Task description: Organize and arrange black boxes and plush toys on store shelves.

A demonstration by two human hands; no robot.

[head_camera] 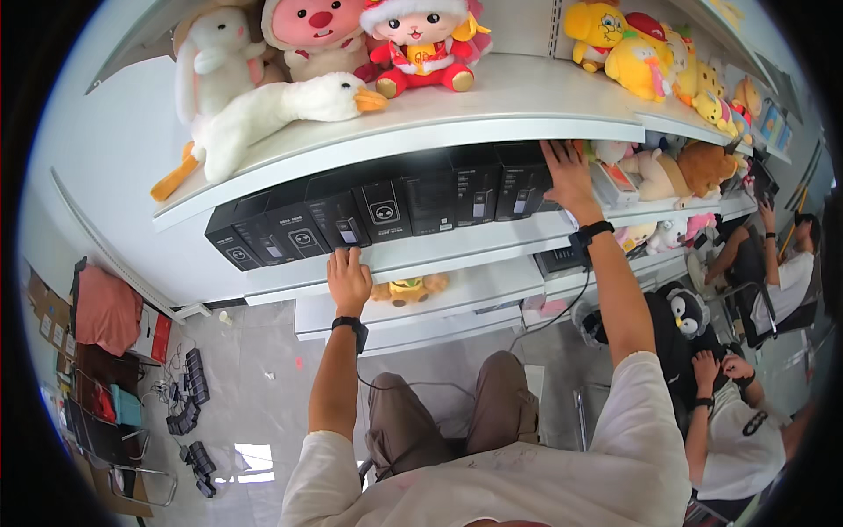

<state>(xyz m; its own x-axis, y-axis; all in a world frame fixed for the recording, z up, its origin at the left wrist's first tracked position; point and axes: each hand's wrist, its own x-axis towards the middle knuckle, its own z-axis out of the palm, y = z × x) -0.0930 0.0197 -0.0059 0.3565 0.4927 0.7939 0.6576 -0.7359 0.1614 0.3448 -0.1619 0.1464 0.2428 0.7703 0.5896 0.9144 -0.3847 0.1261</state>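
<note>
A row of black cardboard boxes [428, 197] with printed pictures and writing stands on the middle white shelf [421, 253]. My left hand [349, 277] rests with its fingers on that shelf's front edge, just below the boxes. At the right end of the row, my right hand [570, 174] is spread, its fingers touching the last box or reaching beside it; whether it grips anything cannot be told. Each wrist wears a black band with a small device, and a cable runs from it.
Plush toys, among them a white goose [283, 109], sit on the upper shelf [514, 99]. A teddy bear [408, 290] lies on the lower shelf. Two people sit at the right, near a penguin plush [685, 313]. Black devices and cables [191, 402] lie on the floor at left.
</note>
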